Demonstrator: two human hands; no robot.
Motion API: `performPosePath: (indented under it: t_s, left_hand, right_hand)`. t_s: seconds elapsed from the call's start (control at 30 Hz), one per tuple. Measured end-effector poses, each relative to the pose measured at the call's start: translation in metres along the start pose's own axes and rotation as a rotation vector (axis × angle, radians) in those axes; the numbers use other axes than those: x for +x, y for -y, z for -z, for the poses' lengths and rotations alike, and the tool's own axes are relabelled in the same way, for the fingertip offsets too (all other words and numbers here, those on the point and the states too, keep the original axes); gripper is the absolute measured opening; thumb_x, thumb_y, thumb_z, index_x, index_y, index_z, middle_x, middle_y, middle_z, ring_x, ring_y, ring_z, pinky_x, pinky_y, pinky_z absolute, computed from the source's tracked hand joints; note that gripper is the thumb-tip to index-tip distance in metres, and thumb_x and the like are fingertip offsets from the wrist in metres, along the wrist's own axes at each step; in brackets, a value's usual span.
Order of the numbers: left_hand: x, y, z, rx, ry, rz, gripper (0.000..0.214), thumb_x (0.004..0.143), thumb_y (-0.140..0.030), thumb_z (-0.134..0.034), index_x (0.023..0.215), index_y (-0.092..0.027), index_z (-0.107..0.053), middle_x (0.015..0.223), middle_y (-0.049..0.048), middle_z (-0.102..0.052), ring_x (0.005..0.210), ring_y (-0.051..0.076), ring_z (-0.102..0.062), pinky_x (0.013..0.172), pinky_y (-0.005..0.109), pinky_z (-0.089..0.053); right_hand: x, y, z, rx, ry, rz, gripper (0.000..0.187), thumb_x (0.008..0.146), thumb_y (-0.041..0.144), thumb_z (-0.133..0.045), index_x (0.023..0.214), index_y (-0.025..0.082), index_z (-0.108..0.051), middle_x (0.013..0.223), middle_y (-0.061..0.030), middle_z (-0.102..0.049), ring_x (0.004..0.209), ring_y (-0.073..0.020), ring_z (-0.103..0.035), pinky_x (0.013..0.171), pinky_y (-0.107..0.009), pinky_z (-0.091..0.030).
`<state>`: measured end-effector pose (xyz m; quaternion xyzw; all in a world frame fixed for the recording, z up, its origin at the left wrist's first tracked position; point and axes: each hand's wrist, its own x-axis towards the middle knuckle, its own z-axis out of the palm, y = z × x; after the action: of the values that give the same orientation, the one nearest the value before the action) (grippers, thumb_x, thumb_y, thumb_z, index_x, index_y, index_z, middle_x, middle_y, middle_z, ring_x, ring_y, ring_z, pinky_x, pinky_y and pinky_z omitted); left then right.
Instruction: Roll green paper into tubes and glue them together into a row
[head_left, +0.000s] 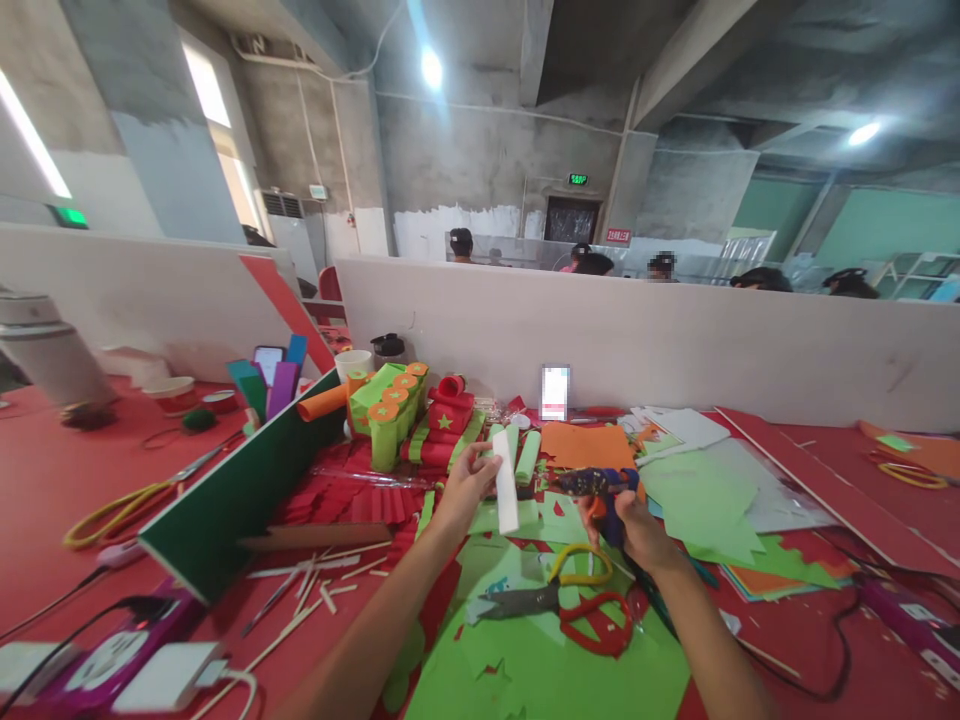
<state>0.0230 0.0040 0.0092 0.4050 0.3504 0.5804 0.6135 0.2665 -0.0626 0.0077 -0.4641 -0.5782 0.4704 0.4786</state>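
Note:
Pinched in my left hand point(471, 478) is a white strip point(506, 490), perhaps foam or card, held upright over the cluttered table. A dark blue glue gun point(613, 500) is gripped in my right hand point(637, 525), its blackened nozzle pointing left toward the strip but apart from it. Below both hands, scissors point(559, 600) with one yellow and one red handle lie on light green sheets point(480, 670). Behind my left hand sit light green rolls point(529, 457) and a red and green paper tank model point(444, 420).
A dark green board point(247, 485) stands on edge at left, near thin sticks point(307, 590) and a purple power strip point(105, 650). Orange sheet point(589, 444) and pale green paper point(705, 500) lie at right. A phone point(555, 392) leans against the white partition point(675, 345). People sit beyond it.

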Motion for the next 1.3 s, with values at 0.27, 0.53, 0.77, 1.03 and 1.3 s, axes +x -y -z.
performPosePath:
  t_s: [0.27,0.53,0.77,1.03,1.3]
  left_hand:
    - [0.0,-0.001,0.001,0.012,-0.004,-0.014,0.049,0.06,-0.039,-0.081,0.095,-0.02,-0.053,0.063,-0.0075,-0.051,0.054,0.008,-0.053,0.05,0.019,-0.041]
    - [-0.003,-0.005,-0.003,0.03,0.003,-0.011,0.048,0.059,-0.039,-0.081,0.095,-0.02,-0.055,0.063,-0.0064,-0.053,0.056,0.009,-0.054,0.05,0.018,-0.042]
    - [-0.002,-0.003,-0.002,0.056,0.011,-0.009,0.05,0.058,-0.041,-0.082,0.095,-0.02,-0.055,0.063,-0.0057,-0.057,0.055,0.009,-0.055,0.049,0.018,-0.039]
    - [0.0,-0.002,-0.001,0.031,0.009,-0.011,0.05,0.058,-0.041,-0.082,0.095,-0.02,-0.054,0.065,-0.0063,-0.056,0.053,0.008,-0.054,0.049,0.018,-0.042]
    - [-0.002,-0.006,-0.002,0.049,0.006,0.001,0.05,0.06,-0.04,-0.082,0.097,-0.02,-0.054,0.065,-0.0069,-0.055,0.054,0.008,-0.055,0.05,0.018,-0.043]
  right_hand:
    - [0.009,0.002,0.0,0.421,0.056,-0.043,0.03,0.073,0.04,-0.076,0.087,0.019,-0.06,0.071,-0.0011,-0.055,0.061,-0.014,-0.052,0.057,-0.026,-0.045]
    - [0.008,0.001,0.003,0.424,0.133,-0.013,0.04,0.074,0.031,-0.076,0.109,0.021,-0.059,0.085,-0.0025,-0.06,0.076,-0.0154,-0.057,0.069,-0.026,-0.046]
    - [0.012,0.0,-0.002,0.368,0.108,-0.015,0.033,0.075,0.041,-0.074,0.095,0.018,-0.061,0.07,-0.0014,-0.056,0.061,-0.0138,-0.051,0.056,-0.025,-0.043]
    - [0.019,-0.005,0.011,0.472,-0.152,0.076,0.047,0.079,0.065,-0.059,0.08,0.019,-0.058,0.058,0.0054,-0.046,0.036,-0.0038,-0.023,0.034,-0.02,-0.024]
    - [0.015,0.0,0.032,0.477,-0.283,0.104,0.056,0.082,0.073,-0.046,0.065,0.02,-0.05,0.05,0.0092,-0.032,0.034,-0.004,-0.013,0.032,-0.019,-0.017]
